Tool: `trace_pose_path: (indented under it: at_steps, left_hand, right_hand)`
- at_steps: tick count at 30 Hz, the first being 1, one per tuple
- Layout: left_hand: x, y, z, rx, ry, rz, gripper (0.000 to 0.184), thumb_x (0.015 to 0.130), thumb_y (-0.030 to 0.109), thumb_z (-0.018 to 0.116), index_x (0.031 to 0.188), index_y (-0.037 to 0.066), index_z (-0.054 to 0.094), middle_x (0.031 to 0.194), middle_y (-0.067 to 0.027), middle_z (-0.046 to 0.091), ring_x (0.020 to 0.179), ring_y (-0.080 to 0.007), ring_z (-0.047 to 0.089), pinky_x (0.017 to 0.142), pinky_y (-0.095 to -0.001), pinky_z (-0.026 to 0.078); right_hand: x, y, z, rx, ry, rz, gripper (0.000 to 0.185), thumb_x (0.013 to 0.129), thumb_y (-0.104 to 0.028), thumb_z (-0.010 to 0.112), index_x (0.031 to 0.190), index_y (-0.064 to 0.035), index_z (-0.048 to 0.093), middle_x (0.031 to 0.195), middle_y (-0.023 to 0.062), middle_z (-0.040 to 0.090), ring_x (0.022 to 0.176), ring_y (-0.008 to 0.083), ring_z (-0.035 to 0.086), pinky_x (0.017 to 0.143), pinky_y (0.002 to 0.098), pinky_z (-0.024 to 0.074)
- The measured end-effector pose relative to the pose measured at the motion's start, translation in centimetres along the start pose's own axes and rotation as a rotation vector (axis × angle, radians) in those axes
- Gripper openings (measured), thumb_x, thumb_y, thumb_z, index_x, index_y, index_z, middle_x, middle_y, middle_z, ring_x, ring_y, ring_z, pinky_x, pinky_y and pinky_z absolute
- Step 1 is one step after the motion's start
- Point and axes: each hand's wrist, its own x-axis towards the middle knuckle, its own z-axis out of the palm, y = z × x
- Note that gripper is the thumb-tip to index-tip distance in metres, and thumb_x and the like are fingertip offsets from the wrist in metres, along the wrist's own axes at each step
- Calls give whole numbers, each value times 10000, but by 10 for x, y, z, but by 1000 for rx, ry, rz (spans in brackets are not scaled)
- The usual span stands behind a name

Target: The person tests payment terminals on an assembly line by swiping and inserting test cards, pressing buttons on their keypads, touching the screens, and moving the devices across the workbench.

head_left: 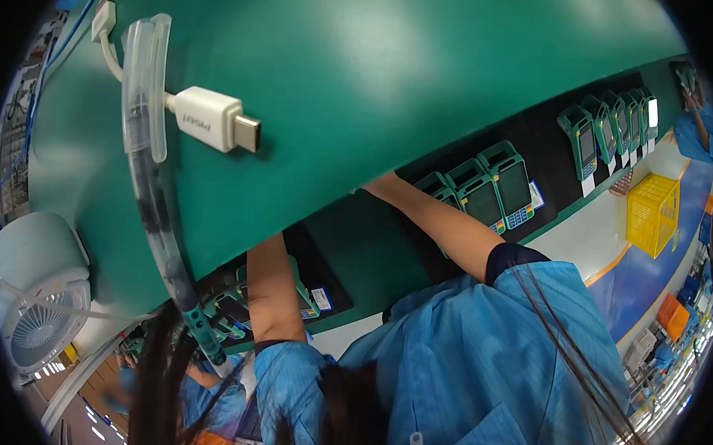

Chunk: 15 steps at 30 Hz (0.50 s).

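My left forearm and my right forearm reach under the edge of a green shelf. The shelf hides both hands, so their fingers and anything they hold cannot be seen. Beside my right forearm lie several green-framed handheld devices with screens and keypads, on a black mat. Close to my left forearm are more of these devices, partly covered by the arm and the shelf.
On the shelf lie a white USB-C plug and a clear tube with a dark screwdriver-like tool hanging from it. A white fan stands at left. More devices line the far right, near a yellow basket. Other people work nearby.
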Motion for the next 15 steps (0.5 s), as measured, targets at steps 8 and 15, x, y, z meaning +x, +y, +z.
trace_pose_path:
  at_steps: [8, 15]
  left_hand:
    - [-86, 109, -24, -240, 633, -92, 367, 882, 338, 578, 1033, 4, 596, 1169, -191, 538, 969, -352, 556, 736, -413, 481]
    - [-175, 248, 16, -559, 298, 354, 315, 785, 226, 659, 1063, 86, 607, 1053, -108, 557, 939, -317, 575, 751, -405, 488]
  right_hand:
    - [-48, -147, -103, -510, -378, 340, 211, 825, -205, 604, 864, 0, 637, 782, 201, 643, 797, 383, 615, 703, 444, 480]
    - [-197, -170, -263, -79, 72, 684, 153, 887, -89, 535, 969, 34, 577, 656, 90, 613, 527, 108, 590, 450, 241, 459]
